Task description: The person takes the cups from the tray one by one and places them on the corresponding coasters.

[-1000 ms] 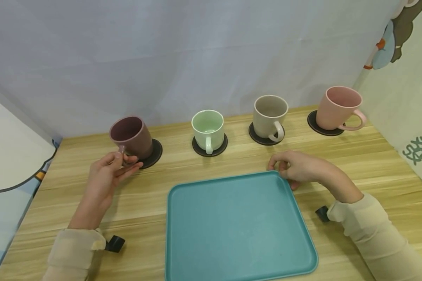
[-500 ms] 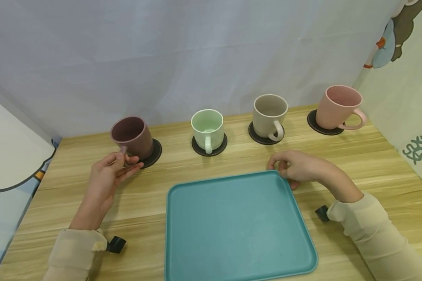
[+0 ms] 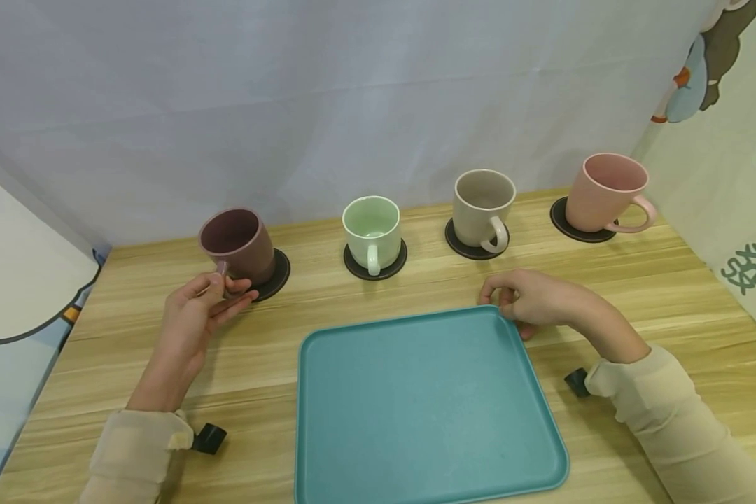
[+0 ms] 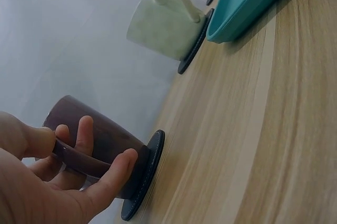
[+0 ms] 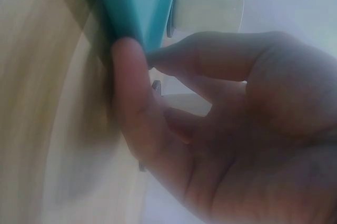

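A maroon mug (image 3: 247, 252) stands on a round black coaster (image 3: 281, 273) at the back left. My left hand (image 3: 192, 308) pinches its handle between thumb and fingers, the other fingers spread beneath. In the left wrist view the mug (image 4: 105, 134) has its base on the coaster (image 4: 154, 163). On the right, my right hand (image 3: 535, 301) grips the far right corner of a teal rectangular tray (image 3: 428, 406), its fingers curled at the rim. The right wrist view has the thumb and fingertips right at the corner of the tray (image 5: 142, 3).
Behind the tray stand a mint green mug (image 3: 384, 245), a beige mug (image 3: 475, 227) and a pink mug (image 3: 595, 203), each on a black coaster. A grey cloth (image 3: 353, 105) hangs along the back edge of the wooden table (image 3: 246, 385).
The left hand and the maroon mug have shifted very slightly to the right. The right hand and the tray have stayed in place.
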`<state>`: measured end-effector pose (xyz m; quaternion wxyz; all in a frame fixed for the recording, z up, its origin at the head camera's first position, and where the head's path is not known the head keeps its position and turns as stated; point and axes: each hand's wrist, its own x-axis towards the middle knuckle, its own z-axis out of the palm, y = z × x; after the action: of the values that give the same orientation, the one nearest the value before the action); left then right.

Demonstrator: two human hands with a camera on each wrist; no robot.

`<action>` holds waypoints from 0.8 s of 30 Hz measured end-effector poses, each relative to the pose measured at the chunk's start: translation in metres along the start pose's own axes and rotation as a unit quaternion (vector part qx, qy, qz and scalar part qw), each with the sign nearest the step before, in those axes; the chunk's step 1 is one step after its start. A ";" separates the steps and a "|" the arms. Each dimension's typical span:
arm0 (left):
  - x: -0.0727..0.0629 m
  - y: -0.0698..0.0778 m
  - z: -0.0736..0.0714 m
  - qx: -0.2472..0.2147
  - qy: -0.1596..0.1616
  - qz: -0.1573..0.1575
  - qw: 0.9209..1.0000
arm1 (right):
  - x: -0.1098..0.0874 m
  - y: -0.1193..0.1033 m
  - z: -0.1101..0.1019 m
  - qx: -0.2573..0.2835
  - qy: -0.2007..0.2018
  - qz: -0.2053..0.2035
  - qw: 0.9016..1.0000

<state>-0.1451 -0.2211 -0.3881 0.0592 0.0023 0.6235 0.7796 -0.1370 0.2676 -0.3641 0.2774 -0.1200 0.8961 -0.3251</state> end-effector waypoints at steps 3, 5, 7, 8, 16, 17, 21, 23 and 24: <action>0.000 0.000 0.000 -0.001 0.000 -0.006 1.000 | -0.001 -0.001 0.000 0.000 0.000 0.001 1.000; 0.000 0.000 0.000 0.001 -0.002 -0.007 1.000 | -0.001 -0.001 0.000 0.000 0.000 0.002 1.000; 0.001 0.000 0.000 -0.001 -0.002 -0.007 1.000 | -0.001 -0.002 0.000 0.000 0.001 0.003 1.000; 0.001 0.000 0.000 0.000 -0.002 -0.007 1.000 | -0.001 -0.002 0.001 -0.001 0.002 0.003 1.000; -0.001 0.005 0.001 0.070 0.026 -0.032 0.997 | -0.001 -0.002 0.001 -0.002 0.001 0.010 1.000; -0.001 0.005 0.001 0.077 0.031 -0.036 0.996 | -0.001 -0.002 0.001 -0.002 0.001 0.009 1.000; -0.002 0.008 0.001 0.097 0.054 -0.045 0.993 | -0.001 -0.002 0.001 0.000 0.002 0.008 1.000; -0.002 0.009 0.002 0.104 0.063 -0.046 0.991 | -0.001 -0.003 0.001 -0.001 0.002 0.007 1.000; -0.002 0.009 0.002 0.109 0.069 -0.045 0.991 | -0.001 -0.003 0.001 -0.002 0.003 0.007 1.000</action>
<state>-0.1433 -0.2216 -0.3784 0.0509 -0.0732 0.7066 0.7020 -0.1351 0.2652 -0.3627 0.2771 -0.1135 0.8984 -0.3213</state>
